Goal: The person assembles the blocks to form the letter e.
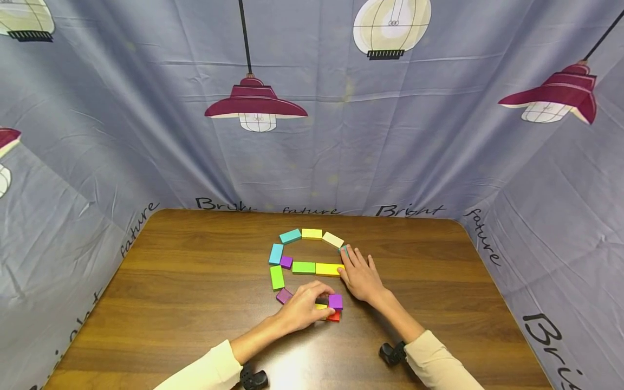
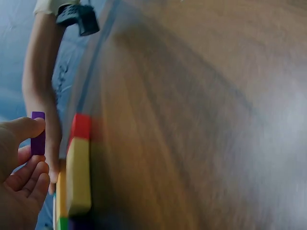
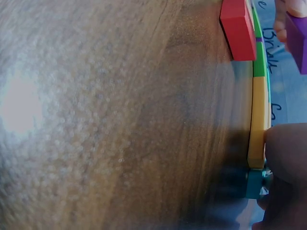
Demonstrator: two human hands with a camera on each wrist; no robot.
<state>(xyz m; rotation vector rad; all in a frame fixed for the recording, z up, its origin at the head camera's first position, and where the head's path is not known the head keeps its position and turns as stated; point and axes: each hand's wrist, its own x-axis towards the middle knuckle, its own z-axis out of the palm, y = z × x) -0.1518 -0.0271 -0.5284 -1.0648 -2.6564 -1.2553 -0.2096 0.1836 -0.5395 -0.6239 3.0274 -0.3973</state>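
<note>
My left hand (image 1: 306,307) pinches a purple block (image 1: 335,301) between thumb and fingertips. In the left wrist view this block (image 2: 38,134) is up off the table, apart from the red block (image 2: 80,126) and the pale yellow block (image 2: 78,177) below. My right hand (image 1: 362,275) lies with its fingers spread and straight over a teal block (image 1: 344,249), which is mostly covered. Its thumb touches the right end of a long yellow block (image 1: 327,270). Left of that, a green block (image 1: 304,267) continues the middle row.
Blocks stand in a curved outline: cream (image 1: 333,240), yellow (image 1: 312,234), teal (image 1: 290,235), blue (image 1: 275,253), lime green (image 1: 277,277) and dark purple (image 1: 284,296). A small purple block (image 1: 286,262) joins the middle row. The wooden table (image 1: 195,281) meets a grey curtain (image 1: 312,151) behind.
</note>
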